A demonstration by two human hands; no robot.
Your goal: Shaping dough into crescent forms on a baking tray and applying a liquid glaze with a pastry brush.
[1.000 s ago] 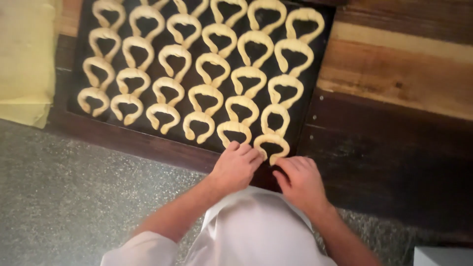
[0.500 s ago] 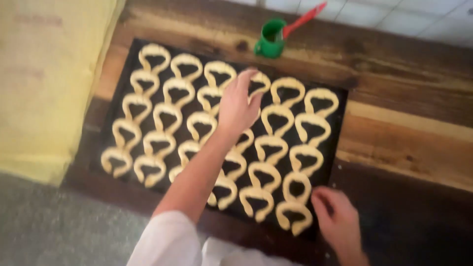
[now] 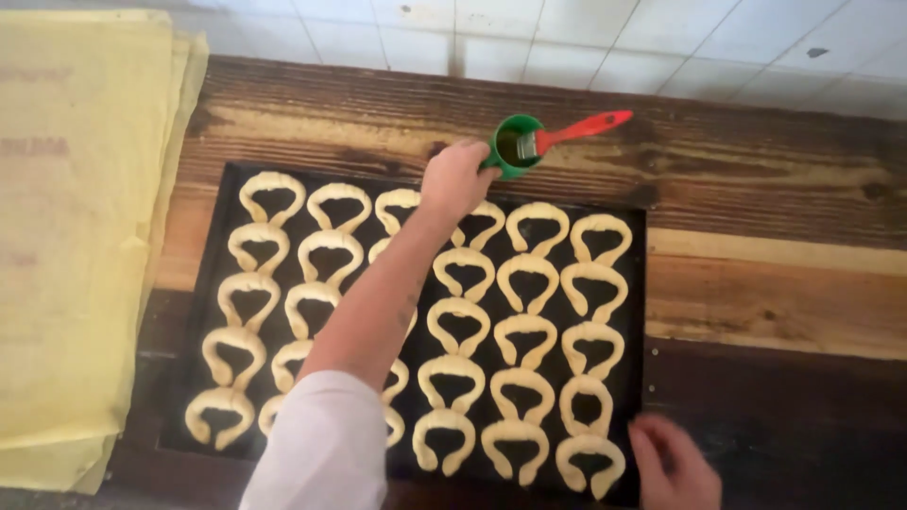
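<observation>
I note the black rectangular baking tray (image 3: 203,312) of raw curled dough pieces (image 3: 524,331) unchanged on the wooden bench. My left hand (image 3: 456,178) has travelled past the tray's far edge and now closes on the small green plastic cup (image 3: 515,146) holding the red-handled brush (image 3: 576,127). My right hand (image 3: 673,463) has stayed at the tray's near right corner, fingers loose, holding nothing.

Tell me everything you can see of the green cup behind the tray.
The green cup is small, round and plastic-looking, standing upright on the wooden table just beyond the far edge of the black baking tray. Its inside looks dark; the contents cannot be made out. A brush with a red handle rests in it, bristles down, handle slanting right. The left hand touches its left side; whether it grips is unclear.
</observation>
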